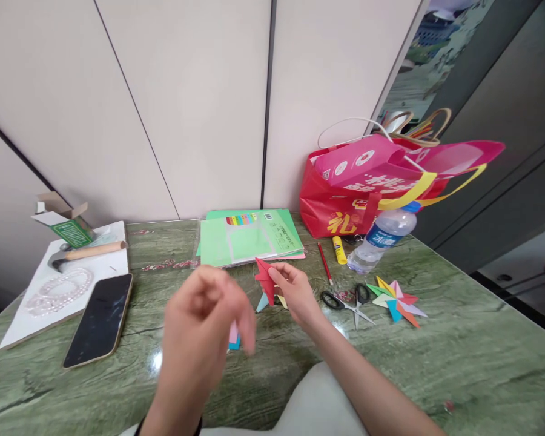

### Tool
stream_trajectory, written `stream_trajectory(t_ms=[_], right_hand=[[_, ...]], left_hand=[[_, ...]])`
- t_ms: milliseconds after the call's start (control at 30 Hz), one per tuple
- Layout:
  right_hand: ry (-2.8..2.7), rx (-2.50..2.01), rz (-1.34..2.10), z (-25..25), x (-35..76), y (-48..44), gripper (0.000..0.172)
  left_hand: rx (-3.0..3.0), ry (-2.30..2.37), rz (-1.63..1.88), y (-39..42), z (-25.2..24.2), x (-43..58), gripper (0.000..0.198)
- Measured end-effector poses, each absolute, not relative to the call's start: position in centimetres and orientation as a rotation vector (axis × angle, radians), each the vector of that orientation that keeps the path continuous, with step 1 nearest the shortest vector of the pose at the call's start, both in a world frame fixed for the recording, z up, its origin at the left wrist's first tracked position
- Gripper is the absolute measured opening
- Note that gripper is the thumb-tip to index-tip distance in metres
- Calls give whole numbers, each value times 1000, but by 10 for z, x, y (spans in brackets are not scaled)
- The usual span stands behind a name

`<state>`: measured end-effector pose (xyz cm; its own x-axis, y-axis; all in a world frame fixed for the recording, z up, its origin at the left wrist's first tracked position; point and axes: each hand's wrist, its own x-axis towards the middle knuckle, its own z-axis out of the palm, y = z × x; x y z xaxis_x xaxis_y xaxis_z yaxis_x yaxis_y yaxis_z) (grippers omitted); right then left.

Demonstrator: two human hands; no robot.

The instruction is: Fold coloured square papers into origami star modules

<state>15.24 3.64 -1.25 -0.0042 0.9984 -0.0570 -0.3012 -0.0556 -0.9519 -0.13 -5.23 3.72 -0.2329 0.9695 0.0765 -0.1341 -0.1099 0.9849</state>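
Note:
My right hand (pixel 295 292) pinches a folded red paper piece (pixel 264 278) above the green marble table (pixel 458 357); light blue and yellow paper tips (pixel 267 301) show just under it. My left hand (pixel 204 330) is raised closer to the camera, blurred by motion, fingers curled loosely; I cannot make out anything in it. A pink and blue paper bit (pixel 234 339) peeks out behind its fingers. A finished multicoloured paper star (pixel 396 300) lies to the right.
Black scissors (pixel 347 302), a red pencil (pixel 324 263), a yellow glue stick (pixel 339 249), a water bottle (pixel 381 238) and a red gift bag (pixel 358 181) sit at right. Green paper pack (pixel 247 237) at the back. Phone (pixel 100 327), bead bracelet (pixel 61 290), hammer (pixel 86 252), small box (pixel 66 223) at left.

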Motion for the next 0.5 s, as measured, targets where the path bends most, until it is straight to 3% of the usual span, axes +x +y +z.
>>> stream_trajectory(t_ms=[100, 300, 500], right_hand=[[-981, -978, 1334, -12, 153, 37, 33], [-1160, -1035, 1174, -13, 154, 37, 19], [-1373, -1021, 1240, -7, 152, 28, 22]], left_hand=[[1029, 1184, 1637, 1, 36, 14, 28], [860, 1144, 1403, 19, 2, 15, 38], [850, 1099, 1299, 17, 1, 14, 23]])
